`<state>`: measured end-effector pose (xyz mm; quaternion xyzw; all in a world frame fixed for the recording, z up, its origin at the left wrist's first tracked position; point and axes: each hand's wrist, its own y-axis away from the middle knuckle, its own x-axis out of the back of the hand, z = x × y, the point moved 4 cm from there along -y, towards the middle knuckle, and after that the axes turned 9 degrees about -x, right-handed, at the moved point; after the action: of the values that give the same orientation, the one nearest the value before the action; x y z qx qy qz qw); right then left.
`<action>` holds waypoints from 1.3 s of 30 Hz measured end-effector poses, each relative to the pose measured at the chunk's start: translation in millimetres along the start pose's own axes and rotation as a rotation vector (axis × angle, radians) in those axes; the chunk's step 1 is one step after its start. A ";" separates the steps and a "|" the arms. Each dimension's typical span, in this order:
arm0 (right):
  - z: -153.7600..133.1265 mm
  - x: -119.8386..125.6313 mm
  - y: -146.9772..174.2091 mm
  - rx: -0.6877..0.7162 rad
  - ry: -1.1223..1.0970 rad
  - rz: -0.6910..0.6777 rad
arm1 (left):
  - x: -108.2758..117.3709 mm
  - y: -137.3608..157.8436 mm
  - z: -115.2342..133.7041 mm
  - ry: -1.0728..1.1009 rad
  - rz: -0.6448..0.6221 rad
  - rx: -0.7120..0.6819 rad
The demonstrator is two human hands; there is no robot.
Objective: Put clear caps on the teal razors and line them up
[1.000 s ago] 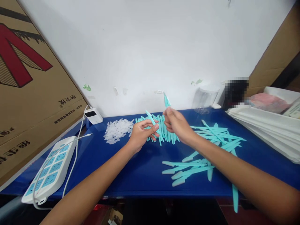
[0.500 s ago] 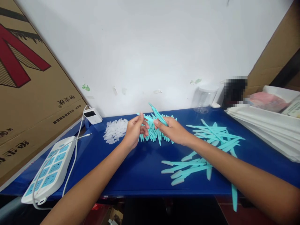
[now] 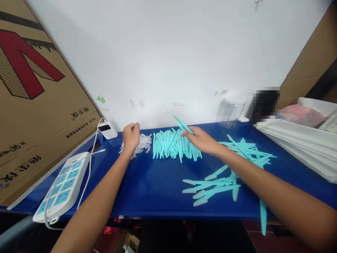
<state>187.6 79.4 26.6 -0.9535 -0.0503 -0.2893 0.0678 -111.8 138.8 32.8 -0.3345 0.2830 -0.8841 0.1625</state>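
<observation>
My right hand is closed around a few turquoise eyebrow razors, whose thin ends point up and left. Beneath them, a dense row of turquoise razors lies on the table. My left hand is closed above a pile of small translucent caps, partly covering it; whatever its fingers hold is hidden. To the right, under my right forearm, more razors lie crossed in a loose heap, several with pale caps over their blades. One razor sticks out over the table's front edge.
The blue table meets a white wall. At left are a power strip with cables, a small white device and a large carton. A clear jar and stacked white trays stand at right.
My left hand has left the razors by my right hand and moved left over the caps, its fingers now curled. My right hand has shifted slightly right, still holding razors.
</observation>
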 end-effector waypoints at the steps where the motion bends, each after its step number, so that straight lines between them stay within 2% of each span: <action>1: 3.0 4.4 -3.4 -0.030 0.056 0.018 | 0.5 0.8 0.3 -0.140 -0.024 -0.041; 6: 9.3 17.1 -11.9 -0.131 0.122 0.051 | 0.5 8.0 3.5 -0.638 -0.118 -0.058; 9: 17.1 20.4 -12.0 -0.267 0.143 0.070 | 3.9 5.4 -4.6 -0.807 -0.193 -0.013; 11: 23.2 19.8 -10.9 -0.337 0.168 0.023 | 6.5 2.5 -12.0 -0.865 -0.236 0.008; 18: 25.4 13.7 -2.3 -0.428 0.292 -0.198 | 7.0 -0.1 -20.1 -0.909 -0.313 0.037; 23: 22.2 18.1 -3.6 -0.468 0.336 -0.212 | 4.6 0.7 -18.6 -0.927 -0.331 0.042; 30: 39.4 29.5 -15.8 -0.536 0.405 -0.207 | 4.4 -0.1 -21.3 -0.928 -0.335 0.040; 39: 38.7 18.4 -9.2 -0.670 0.324 -0.268 | 5.1 -0.6 -18.6 -0.916 -0.355 0.048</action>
<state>222.6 95.6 5.9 -0.8499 -0.0658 -0.4426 -0.2784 -128.3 144.0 24.3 -0.7281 0.1006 -0.6665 0.1245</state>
